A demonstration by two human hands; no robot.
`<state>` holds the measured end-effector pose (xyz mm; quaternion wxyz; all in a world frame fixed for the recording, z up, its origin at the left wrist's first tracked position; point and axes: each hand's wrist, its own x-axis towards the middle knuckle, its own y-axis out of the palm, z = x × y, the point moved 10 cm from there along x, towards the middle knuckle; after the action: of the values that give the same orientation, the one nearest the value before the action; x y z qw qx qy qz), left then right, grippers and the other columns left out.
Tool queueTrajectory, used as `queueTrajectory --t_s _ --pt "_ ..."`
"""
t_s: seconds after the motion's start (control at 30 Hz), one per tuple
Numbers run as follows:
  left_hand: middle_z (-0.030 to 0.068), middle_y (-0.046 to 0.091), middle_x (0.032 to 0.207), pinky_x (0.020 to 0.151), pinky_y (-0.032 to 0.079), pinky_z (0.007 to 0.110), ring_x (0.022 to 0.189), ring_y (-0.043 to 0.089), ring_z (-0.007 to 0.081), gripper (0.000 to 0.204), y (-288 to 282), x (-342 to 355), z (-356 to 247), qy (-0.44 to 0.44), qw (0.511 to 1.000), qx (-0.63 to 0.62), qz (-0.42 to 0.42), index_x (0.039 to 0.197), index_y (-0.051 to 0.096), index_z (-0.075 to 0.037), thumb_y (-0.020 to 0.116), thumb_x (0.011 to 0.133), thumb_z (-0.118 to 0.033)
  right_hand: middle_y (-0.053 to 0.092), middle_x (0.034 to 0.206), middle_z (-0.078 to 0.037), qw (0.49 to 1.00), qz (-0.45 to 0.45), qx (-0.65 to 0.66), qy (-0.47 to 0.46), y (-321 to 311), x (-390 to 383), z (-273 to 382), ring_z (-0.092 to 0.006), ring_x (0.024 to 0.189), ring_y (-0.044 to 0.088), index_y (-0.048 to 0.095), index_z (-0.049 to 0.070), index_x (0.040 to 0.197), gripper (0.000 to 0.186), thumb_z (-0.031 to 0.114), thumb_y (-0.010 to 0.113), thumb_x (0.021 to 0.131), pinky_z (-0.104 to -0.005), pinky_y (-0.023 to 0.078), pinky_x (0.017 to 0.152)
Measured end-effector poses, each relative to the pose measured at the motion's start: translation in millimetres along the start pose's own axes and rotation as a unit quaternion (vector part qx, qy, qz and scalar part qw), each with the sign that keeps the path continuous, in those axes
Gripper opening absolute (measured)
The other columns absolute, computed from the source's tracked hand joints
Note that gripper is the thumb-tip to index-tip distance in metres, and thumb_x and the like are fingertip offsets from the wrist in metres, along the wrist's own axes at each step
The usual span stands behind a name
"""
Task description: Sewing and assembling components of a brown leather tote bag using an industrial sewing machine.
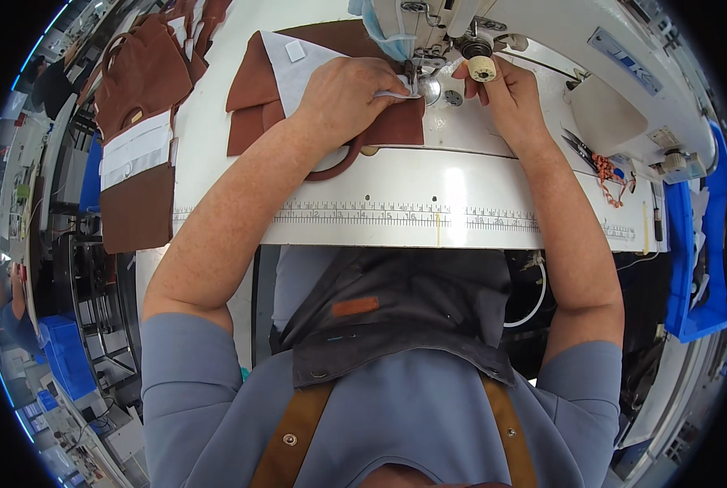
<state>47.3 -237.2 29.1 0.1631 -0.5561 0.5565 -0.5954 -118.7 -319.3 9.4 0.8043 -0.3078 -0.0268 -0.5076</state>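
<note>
At the sewing machine (pixel 648 81), my left hand (pixel 343 93) is closed on a white fabric edge (pixel 396 93) beside the presser foot (pixel 416 69). It rests over a brown fabric piece (pixel 249 98) with a white lining (pixel 294 61) and a small white tab; a brown handle loop (pixel 327 172) hangs below my wrist. My right hand (pixel 502 98) is right of the needle, fingers curled just under a cream dial (pixel 481 68) on the machine; what they grip, if anything, is hidden. A light blue mask-like cloth (pixel 384 28) hangs on the machine.
Stacked brown pieces (pixel 135 73) lie on the table's (pixel 363 179) left. Black scissors (pixel 579 150) with orange-wrapped handles lie at right, near a blue bin (pixel 685 313). Another blue bin (pixel 66 350) is at lower left. At far left a person (pixel 17 317) is at another workstation.
</note>
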Motion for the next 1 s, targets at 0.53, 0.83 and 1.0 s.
queueTrajectory --t_s 0.53,0.83,1.0 --pt "0.0106 0.072 0.104 0.088 0.051 0.032 0.094 0.066 0.0174 0.012 -88.9 -42.4 -53.2 -0.031 0.927 -0.247 0.279 0.095 0.065 0.005 0.069 0.093 -0.006 0.063 0.067 -0.003 0.995 0.047 -0.082 0.035 16.6 -13.3 9.0 -0.0113 0.067 0.057 0.075 0.000 0.095 0.043 0.039 0.058 0.104 -0.0276 0.047 0.064" --pt "0.0024 0.071 0.092 0.078 0.054 0.027 0.087 0.067 0.0107 0.020 -196.5 -175.8 79.1 -0.362 0.766 -0.519 -0.112 0.105 0.069 -0.004 0.070 0.097 -0.022 0.073 0.107 -0.009 0.956 0.259 0.135 -0.003 95.0 -90.6 89.1 -0.0206 0.094 0.068 0.070 0.000 0.120 0.031 0.025 0.059 0.105 -0.0361 0.054 0.091" --pt "0.0016 0.068 0.097 0.077 0.059 0.029 0.086 0.067 0.0140 0.016 -116.1 -271.9 115.5 -0.477 0.635 -0.557 -0.242 0.106 0.065 -0.008 0.066 0.101 -0.023 0.072 0.114 -0.009 0.885 0.225 0.391 0.118 108.1 -84.2 86.3 -0.0174 0.096 0.070 0.063 -0.003 0.130 0.039 0.028 0.048 0.110 -0.0333 0.056 0.086"
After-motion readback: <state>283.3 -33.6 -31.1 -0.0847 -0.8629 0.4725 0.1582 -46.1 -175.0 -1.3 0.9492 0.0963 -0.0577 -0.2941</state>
